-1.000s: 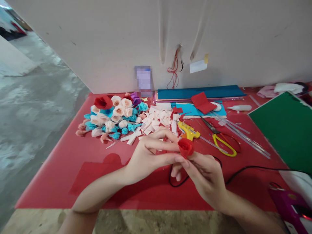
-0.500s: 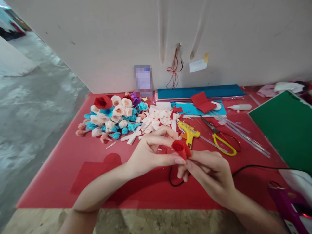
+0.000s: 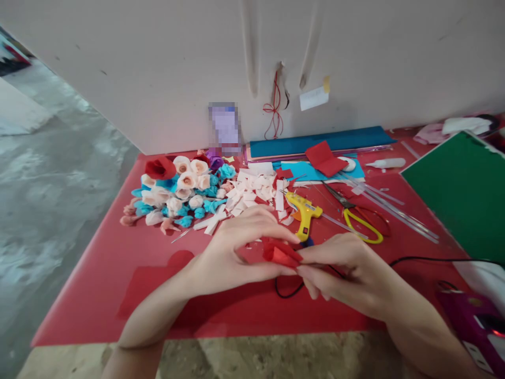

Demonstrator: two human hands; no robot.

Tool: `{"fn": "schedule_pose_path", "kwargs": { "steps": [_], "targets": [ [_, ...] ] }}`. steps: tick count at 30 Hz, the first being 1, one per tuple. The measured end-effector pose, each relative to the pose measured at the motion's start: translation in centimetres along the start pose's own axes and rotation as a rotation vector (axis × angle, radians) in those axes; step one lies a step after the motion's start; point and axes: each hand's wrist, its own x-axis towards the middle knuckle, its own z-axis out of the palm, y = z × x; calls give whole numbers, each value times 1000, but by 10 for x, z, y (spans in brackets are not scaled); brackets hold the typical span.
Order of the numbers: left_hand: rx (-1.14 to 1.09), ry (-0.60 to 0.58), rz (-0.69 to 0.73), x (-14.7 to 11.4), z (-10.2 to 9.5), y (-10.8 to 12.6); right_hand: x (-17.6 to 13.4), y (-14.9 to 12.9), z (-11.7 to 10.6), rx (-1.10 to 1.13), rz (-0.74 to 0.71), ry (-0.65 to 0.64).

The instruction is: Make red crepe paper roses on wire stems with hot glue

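Observation:
A small red paper flower (image 3: 281,255) lies sideways between my two hands, its opening toward the left. My right hand (image 3: 343,271) pinches its base between thumb and forefinger. Curved around the bloom, my left hand (image 3: 240,250) has its thumb and forefinger tips at the flower's lower end, close to the right fingertips. Just behind the hands rests a yellow glue gun (image 3: 303,210) with a clear glue stick in its back. Yellow-and-red-handled scissors (image 3: 351,210) lie open to its right. Red paper pieces (image 3: 144,284) are on the red table at the left.
Finished paper flowers (image 3: 185,181) pile up at the back left beside pale paper scraps (image 3: 252,187). Clear glue sticks (image 3: 398,210), a white bottle (image 3: 386,163) and a green board (image 3: 461,184) occupy the right. A black cord (image 3: 430,258) crosses to a purple box (image 3: 465,316).
The flower has tipped from facing me to lying sideways, toward the left. My left fingers have spread wider around it, while my right hand keeps its pinch. The camera view has shifted slightly.

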Motion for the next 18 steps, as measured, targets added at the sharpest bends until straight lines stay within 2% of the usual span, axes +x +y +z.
{"fn": "schedule_pose_path", "kwargs": {
  "steps": [10,15,18],
  "targets": [
    [305,-145,267,1,-9,3,-5,1,-2,-67,23,-37],
    [374,-187,296,0,-11,4,-4,-7,-8,-72,100,-134],
    [400,-176,315,-1,-10,5,-4,-9,-10,-96,93,-158]
  ]
}}
